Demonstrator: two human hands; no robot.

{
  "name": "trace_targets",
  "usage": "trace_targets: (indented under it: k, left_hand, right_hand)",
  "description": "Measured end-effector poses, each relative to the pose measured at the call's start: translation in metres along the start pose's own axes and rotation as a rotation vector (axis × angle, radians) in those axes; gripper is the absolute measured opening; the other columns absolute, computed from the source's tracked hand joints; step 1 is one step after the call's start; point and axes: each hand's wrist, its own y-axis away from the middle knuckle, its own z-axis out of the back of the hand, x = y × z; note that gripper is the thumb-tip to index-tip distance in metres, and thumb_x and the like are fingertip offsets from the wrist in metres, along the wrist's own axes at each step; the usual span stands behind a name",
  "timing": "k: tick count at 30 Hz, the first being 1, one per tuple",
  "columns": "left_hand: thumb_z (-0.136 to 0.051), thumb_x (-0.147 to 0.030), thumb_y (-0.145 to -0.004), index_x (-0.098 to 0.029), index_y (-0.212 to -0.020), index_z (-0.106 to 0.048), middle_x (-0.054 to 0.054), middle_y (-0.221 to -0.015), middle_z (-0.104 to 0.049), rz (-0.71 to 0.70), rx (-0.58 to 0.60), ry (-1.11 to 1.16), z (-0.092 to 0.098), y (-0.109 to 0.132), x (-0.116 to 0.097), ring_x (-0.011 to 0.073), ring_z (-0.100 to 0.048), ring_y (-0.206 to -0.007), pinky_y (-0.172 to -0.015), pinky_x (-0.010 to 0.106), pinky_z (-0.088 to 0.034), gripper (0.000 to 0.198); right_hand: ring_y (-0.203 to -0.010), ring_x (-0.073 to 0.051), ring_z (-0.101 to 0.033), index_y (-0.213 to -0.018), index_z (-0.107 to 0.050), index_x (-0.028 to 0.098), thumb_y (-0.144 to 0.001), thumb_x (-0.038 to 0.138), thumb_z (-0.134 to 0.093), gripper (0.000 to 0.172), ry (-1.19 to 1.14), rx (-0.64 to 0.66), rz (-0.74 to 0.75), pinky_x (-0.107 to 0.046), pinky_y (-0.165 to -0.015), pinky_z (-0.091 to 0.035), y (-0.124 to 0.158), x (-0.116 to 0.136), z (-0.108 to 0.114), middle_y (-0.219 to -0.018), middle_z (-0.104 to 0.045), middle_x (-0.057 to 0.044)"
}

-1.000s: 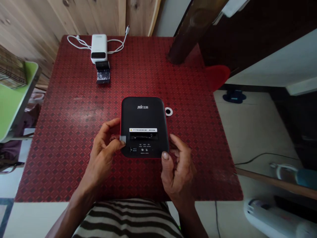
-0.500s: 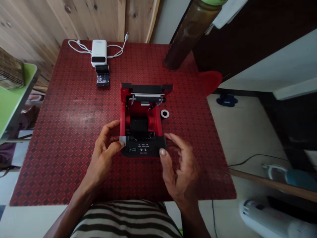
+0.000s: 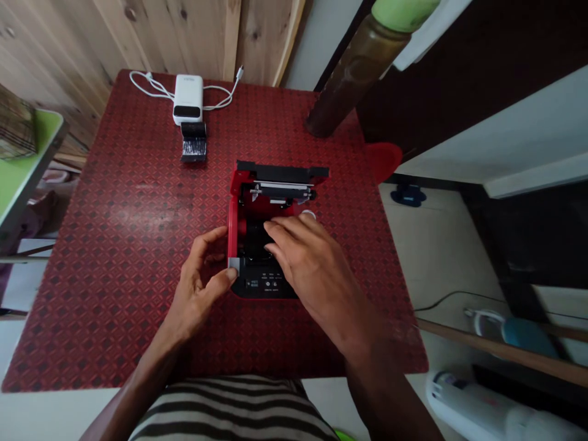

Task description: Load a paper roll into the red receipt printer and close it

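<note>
A red and black printer-like device (image 3: 233,233) stands on the red patterned table with its lid (image 3: 282,171) raised. My left hand (image 3: 202,282) grips the device's near left corner, thumb on the grey patch and fingers against the side. Over the open compartment is my right hand (image 3: 307,257), its thumb and fingertips bent down at the black part (image 3: 257,236) inside. Whether those fingertips pinch anything is hard to make out. Behind my right hand, a small white ring-shaped roll (image 3: 309,214) is mostly hidden.
At the table's back left lie a white power bank (image 3: 188,95) with a white cable (image 3: 220,98) and a black strip (image 3: 193,144). A tall brown bottle with a green lid (image 3: 353,73) stands at the back right. The table (image 3: 138,294) ends near my striped clothing.
My right hand has moved from the device's near right corner up and left over the open compartment. My left hand keeps its grip. The view has shifted slightly.
</note>
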Motion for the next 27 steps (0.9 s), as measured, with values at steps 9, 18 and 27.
trace_targets:
  k: [9, 18, 27]
  left_hand:
    - [-0.081, -0.048, -0.102, -0.028, -0.154, -0.064, 0.011, -0.153, -0.073, 0.012, 0.009, -0.041, 0.000, 0.002, -0.005, 0.0378, -0.070, -0.140, -0.121, 0.059, -0.053, 0.059]
    - [-0.080, -0.050, -0.102, -0.027, -0.156, -0.062, 0.012, -0.156, -0.071, 0.021, 0.010, -0.044, 0.000, 0.003, -0.004, 0.0376, -0.069, -0.140, -0.120, 0.058, -0.053, 0.062]
    - [-0.082, -0.053, -0.101, -0.027, -0.157, -0.062, 0.012, -0.157, -0.071, 0.004, 0.011, -0.038, 0.000, 0.002, -0.003, 0.0353, -0.072, -0.134, -0.113, 0.054, -0.058, 0.064]
  right_hand:
    - [-0.109, -0.031, -0.078, -0.108, -0.082, 0.017, -0.105, 0.004, -0.072, 0.017, 0.196, 0.243, 0.052, -0.041, -0.086, -0.064, -0.037, 0.005, -0.004, -0.106, -0.087, -0.012]
    - [-0.107, -0.031, -0.085, -0.127, -0.080, 0.016, -0.108, 0.001, -0.057, 0.033, 0.152, 0.543, -0.096, -0.039, -0.080, -0.062, -0.064, 0.012, 0.005, -0.126, -0.085, -0.016]
    - [-0.079, -0.024, -0.079, -0.114, -0.079, 0.019, -0.107, 0.016, -0.067, 0.014, 0.080, 0.164, -0.127, -0.034, -0.062, -0.053, -0.026, 0.020, 0.025, -0.108, -0.084, -0.010]
